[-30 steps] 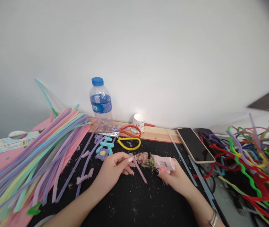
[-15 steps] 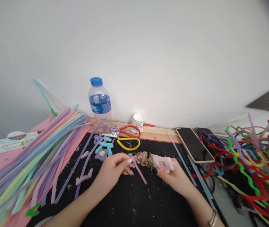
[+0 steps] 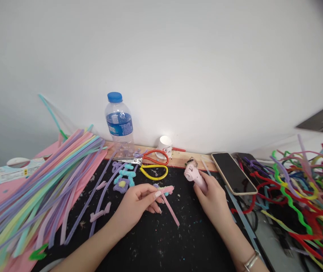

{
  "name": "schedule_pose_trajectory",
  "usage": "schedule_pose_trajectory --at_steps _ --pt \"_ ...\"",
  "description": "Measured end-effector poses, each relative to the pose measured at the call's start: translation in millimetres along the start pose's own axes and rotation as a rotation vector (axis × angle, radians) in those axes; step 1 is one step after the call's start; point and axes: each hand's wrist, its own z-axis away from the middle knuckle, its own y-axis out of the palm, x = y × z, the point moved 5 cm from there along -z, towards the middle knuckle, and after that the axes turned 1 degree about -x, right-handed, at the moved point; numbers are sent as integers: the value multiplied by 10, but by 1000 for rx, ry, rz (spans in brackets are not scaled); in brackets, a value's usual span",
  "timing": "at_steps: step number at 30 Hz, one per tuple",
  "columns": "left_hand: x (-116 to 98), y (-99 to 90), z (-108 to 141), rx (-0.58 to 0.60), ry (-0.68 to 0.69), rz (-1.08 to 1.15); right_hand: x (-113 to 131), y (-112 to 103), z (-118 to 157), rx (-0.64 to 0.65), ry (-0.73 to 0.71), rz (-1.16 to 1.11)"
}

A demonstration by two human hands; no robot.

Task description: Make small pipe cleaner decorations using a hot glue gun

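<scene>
My left hand (image 3: 143,202) is closed in a pinch on a pink pipe cleaner (image 3: 170,211), whose free end slants down to the right. At the fingertips, a small bent bit of pink, yellow and blue fuzzy stem sticks out; part of it is hidden by the fingers. My right hand (image 3: 213,196) is wrapped round the handle of a pale pink hot glue gun (image 3: 196,176), held apart from the pipe cleaner. Its fuzz-covered nozzle points away toward the wall. Past my left hand lie a purple flower with a yellow centre (image 3: 121,184) and a turquoise twisted shape (image 3: 126,173).
Scissors (image 3: 152,164) with red and yellow handles lie ahead, near a white tape roll (image 3: 165,145) and a water bottle (image 3: 119,126). Pastel pipe cleaners (image 3: 45,189) fan out at left. A phone (image 3: 233,173) and tangled bright pipe cleaners (image 3: 303,196) are at right.
My right hand has drawn the glue gun away from the pipe cleaner, to the right, and turned its nozzle toward the wall. My left hand has hardly moved.
</scene>
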Motion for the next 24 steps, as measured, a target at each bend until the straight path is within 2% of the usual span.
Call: schedule_pose_trajectory --at_steps 4,7,10,13,18,24 --pt "-10 31 19 19 -40 74 43 -19 7 -64 -112 121" --pt "7 48 22 26 -67 137 226 -78 71 -119 -241 40" --pt "37 64 19 39 -86 201 478 -39 193 -4 -393 -146" --pt "49 82 24 58 -82 239 667 7 312 57 -466 -250" --pt "72 112 36 91 -96 256 787 -2 399 56 -533 -312" --pt "75 120 38 112 -100 257 768 8 407 161 -505 -364"
